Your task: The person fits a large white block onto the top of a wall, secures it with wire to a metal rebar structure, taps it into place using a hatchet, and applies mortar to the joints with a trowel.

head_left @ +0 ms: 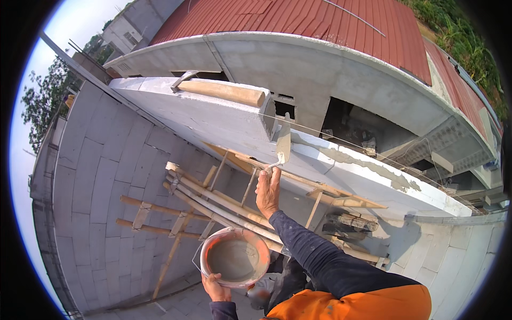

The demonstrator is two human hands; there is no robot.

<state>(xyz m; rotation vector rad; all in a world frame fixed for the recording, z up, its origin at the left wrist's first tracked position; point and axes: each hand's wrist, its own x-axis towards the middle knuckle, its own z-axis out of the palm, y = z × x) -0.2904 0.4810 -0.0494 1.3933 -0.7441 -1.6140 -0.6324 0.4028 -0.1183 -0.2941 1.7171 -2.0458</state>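
Note:
My right hand [268, 189] is wrapped round the handle of a flat trowel [282, 141], raised with its blade upright beside the end face of a white block [264, 121]. Just right of the blade, a wet, uneven mortar strip [362, 164] lies along the wall top [442, 198]. My left hand [214, 284] grips an orange-rimmed bucket [264, 248] at lower middle, holding grey mortar [232, 261]. A hammer [224, 90] with a wooden handle lies on the upper blocks. A thin string [320, 132] runs along the wall.
Bamboo and wooden scaffold poles [186, 208] stand below the wall, over a drop. A block wall [93, 176] rises at left, another [448, 245] at right. A neighbouring grey building [389, 122] with red sheet roofing [298, 21] lies beyond, with trees [42, 101] at far left.

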